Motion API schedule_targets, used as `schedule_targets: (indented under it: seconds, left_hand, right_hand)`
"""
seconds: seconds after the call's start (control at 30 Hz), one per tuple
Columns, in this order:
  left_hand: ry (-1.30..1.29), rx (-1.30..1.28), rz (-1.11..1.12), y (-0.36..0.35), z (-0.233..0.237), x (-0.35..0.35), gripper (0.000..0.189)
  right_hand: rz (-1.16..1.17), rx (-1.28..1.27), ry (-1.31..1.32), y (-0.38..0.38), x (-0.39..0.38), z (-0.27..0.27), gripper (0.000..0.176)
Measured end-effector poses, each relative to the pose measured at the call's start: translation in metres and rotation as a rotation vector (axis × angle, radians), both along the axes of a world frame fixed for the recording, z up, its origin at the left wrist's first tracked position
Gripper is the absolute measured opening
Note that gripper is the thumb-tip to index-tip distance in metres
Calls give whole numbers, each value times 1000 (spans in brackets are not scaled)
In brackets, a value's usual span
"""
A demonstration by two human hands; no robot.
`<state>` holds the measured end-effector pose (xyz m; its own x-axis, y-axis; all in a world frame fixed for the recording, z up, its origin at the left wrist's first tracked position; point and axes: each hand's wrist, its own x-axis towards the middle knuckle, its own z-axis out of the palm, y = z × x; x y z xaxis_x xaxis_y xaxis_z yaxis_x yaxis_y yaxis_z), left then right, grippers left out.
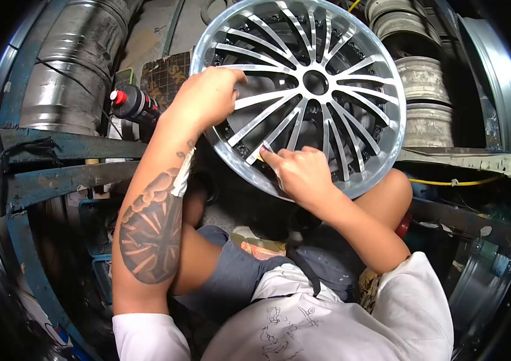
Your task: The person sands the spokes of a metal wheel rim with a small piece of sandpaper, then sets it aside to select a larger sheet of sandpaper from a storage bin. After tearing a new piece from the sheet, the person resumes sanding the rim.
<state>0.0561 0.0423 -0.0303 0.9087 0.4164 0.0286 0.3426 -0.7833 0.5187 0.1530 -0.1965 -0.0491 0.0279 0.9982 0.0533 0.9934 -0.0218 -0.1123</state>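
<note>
A multi-spoke alloy wheel rim with bright spoke faces and dark gaps stands tilted before me, between my knees. My left hand is closed on its left side, the fingers curling over the spokes by the outer lip. At the lower spokes is my right hand, its fingers closed and pressed to the end of one spoke. A small yellowish piece peeks out under those fingertips; too little of it shows to name it.
A black bottle with a red and white cap stands left of the wheel. Stacked bare rims rise at the left and right. Blue metal bars run along the left, and a yellow hose lies at the right.
</note>
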Motion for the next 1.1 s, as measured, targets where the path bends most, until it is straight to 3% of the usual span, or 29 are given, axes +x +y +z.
schedule_targets:
  seconds: [0.23, 0.3, 0.4, 0.53, 0.63, 0.73, 0.83, 0.97, 1.0, 1.1]
  left_hand:
    - [85, 48, 25, -5, -7, 4, 31]
    - [122, 104, -20, -6, -2, 11, 32]
    - [126, 121, -41, -12, -4, 14, 36]
    - [215, 107, -20, -16, 4, 20, 38]
    - [176, 118, -43, -15, 3, 20, 40]
    - [221, 54, -27, -19, 12, 24, 42]
    - [149, 135, -52, -16, 5, 22, 44]
    - [229, 71, 6, -11, 13, 19, 45]
    - [259, 15, 59, -9, 19, 18, 43]
    - [220, 112, 69, -1, 15, 12, 43]
  right_hand:
    - [-34, 54, 99, 1, 1, -6, 37]
    - [-20, -98, 35, -5, 2, 11, 38]
    - [-34, -19, 106, -12, -2, 27, 36]
    - [14, 29, 10, -4, -4, -1, 28]
    - [10, -38, -74, -7, -2, 17, 24]
    - [26, 103, -5, 0, 4, -1, 18]
    - [21, -108, -112, -5, 0, 10, 18]
    - [-8, 145, -5, 1, -4, 7, 26]
    - [-12, 104, 67, 1, 0, 2, 25]
    - [-43, -83, -71, -6, -4, 12, 31]
